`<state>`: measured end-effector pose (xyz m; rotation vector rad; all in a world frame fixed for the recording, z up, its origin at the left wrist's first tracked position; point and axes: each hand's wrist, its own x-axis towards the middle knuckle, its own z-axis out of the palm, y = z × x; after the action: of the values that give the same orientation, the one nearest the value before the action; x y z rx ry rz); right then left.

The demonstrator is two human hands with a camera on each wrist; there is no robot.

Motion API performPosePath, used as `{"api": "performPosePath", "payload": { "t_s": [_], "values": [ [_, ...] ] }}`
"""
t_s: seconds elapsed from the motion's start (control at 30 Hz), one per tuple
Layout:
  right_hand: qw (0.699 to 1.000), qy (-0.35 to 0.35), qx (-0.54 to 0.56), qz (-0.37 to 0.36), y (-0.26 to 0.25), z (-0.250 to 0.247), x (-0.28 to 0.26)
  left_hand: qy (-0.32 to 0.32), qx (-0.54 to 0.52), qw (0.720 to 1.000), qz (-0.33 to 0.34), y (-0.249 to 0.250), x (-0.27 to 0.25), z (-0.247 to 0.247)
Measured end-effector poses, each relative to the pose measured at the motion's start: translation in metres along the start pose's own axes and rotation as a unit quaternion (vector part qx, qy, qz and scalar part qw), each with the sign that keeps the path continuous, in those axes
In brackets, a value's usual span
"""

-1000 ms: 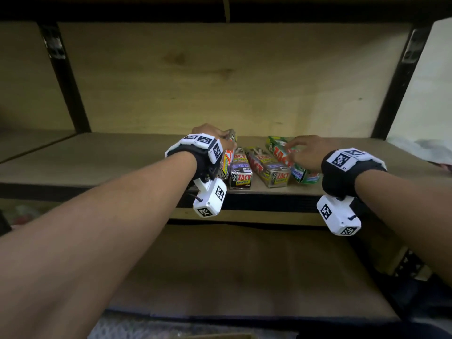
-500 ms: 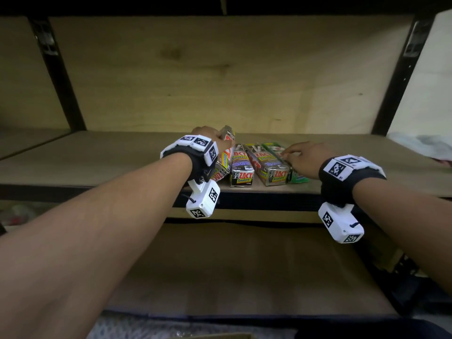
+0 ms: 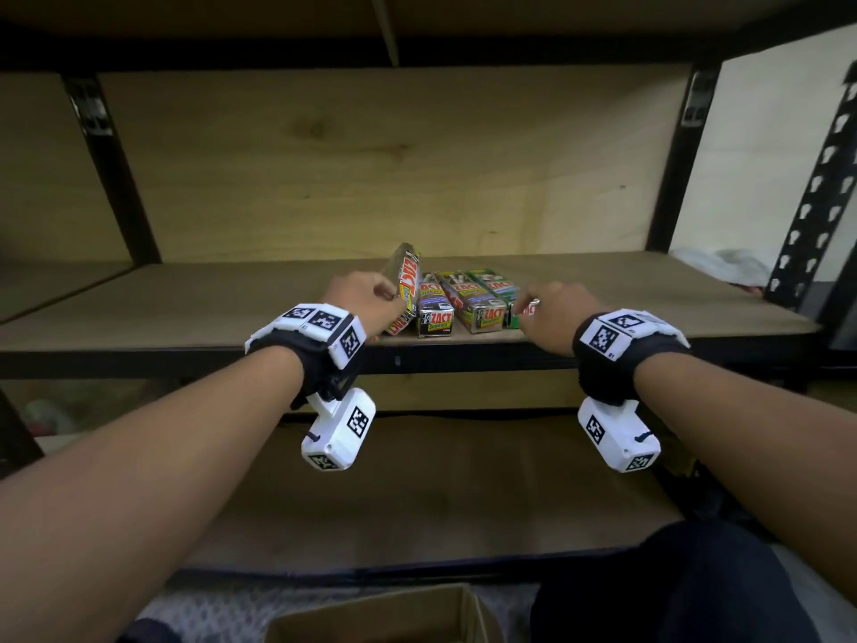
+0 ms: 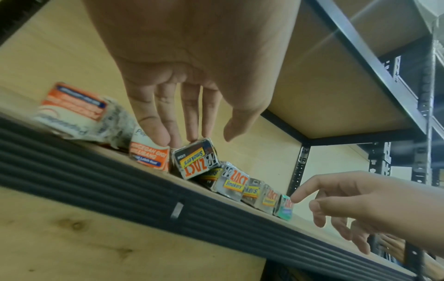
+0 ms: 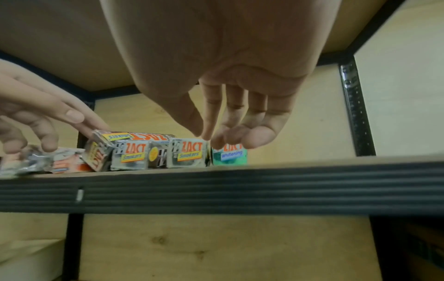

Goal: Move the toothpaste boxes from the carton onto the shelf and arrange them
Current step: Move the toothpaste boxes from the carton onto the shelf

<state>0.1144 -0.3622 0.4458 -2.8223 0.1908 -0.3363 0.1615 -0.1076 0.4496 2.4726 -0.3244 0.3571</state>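
Observation:
Several ZACT toothpaste boxes lie side by side at the shelf's (image 3: 185, 313) front edge. The leftmost silver ZACT box (image 3: 404, 290) (image 4: 195, 158) stands tilted on its long edge, leaning left. My left hand (image 3: 366, 299) (image 4: 199, 136) touches its top with straight fingers, thumb held apart. At the row's right end lies the green Whitening box (image 3: 498, 290) (image 5: 229, 155). My right hand (image 3: 542, 308) (image 5: 211, 136) touches that box's front end with its fingertips. Between them lie two more ZACT Smokers boxes (image 3: 433, 306). Orange boxes (image 4: 149, 157) lie left of the tilted one, hidden in the head view.
The open carton (image 3: 385, 614) sits below me at the bottom edge. A white cloth (image 3: 723, 266) lies at the shelf's right end. Black uprights (image 3: 120, 169) frame the bay, with a lower board (image 3: 417, 494) beneath. My dark-clad knee (image 3: 686, 587) is at lower right.
My right hand has drawn back from the top of the green box to its front end, and that box now lies straight beside the others. The left hand stays at the tilted box.

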Motion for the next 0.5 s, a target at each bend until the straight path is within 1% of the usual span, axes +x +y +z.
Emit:
{"api": "performPosePath", "payload": {
  "t_s": [0.13, 0.2, 0.27, 0.33, 0.5],
  "values": [
    [0.998, -0.033, 0.039, -0.021, -0.003, 0.025, -0.026, 0.01, -0.017, 1.0, -0.005, -0.005, -0.033, 0.0],
    [0.996, -0.065, 0.06, -0.031, -0.005, 0.043, -0.039, -0.01, -0.018, 1.0, 0.0, -0.012, -0.048, 0.005],
    [0.992, -0.103, 0.062, -0.039, -0.009, 0.059, -0.054, -0.065, -0.024, 0.998, -0.007, -0.022, -0.061, 0.014],
    [0.988, -0.134, 0.061, -0.051, -0.012, 0.077, -0.065, -0.12, -0.028, 0.992, -0.036, -0.033, -0.075, 0.024],
    [0.976, -0.203, 0.058, -0.061, -0.018, 0.132, -0.088, -0.242, -0.024, 0.966, -0.083, -0.064, -0.107, 0.062]
  ]
}}
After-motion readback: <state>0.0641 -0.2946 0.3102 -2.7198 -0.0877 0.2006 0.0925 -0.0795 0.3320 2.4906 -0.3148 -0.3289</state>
